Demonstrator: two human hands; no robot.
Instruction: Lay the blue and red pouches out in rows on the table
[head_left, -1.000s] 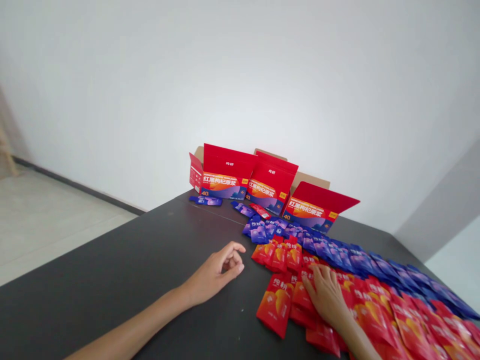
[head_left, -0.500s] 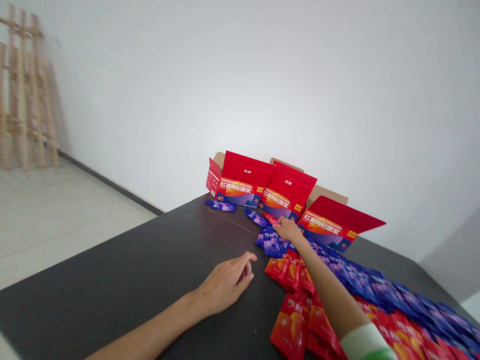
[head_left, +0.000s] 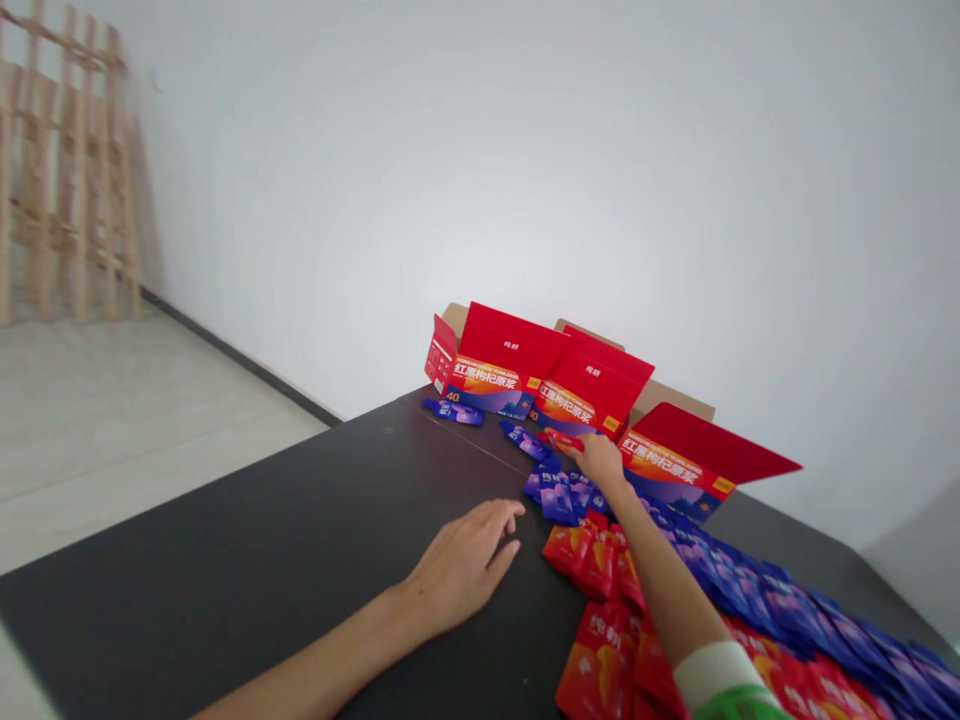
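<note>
My right hand [head_left: 601, 462] reaches across the table, its fingers closed on the right end of a red pouch [head_left: 559, 441] in front of the middle red box [head_left: 579, 395]. Left of that pouch lies a blue pouch [head_left: 523, 438]. Under and nearer than the hand are more blue pouches [head_left: 556, 497] and a row of red pouches [head_left: 568, 548]. My left hand [head_left: 466, 560] hovers over or rests on the dark table, empty, with fingers loosely bent and thumb apart. It is left of the red pouches, not touching them.
Three red boxes with raised flaps line the back, including a left box [head_left: 491, 385] and a right box [head_left: 667, 460]. A lone blue pouch [head_left: 454, 411] lies before the left one. Long rows of blue pouches [head_left: 750, 590] and red pouches run right on the dark table [head_left: 300, 540].
The view has turned slightly left, so everything sits further right. My right hand has drawn back a little from the red pouch, showing more of it. My left hand's thumb and fingers have parted more.
</note>
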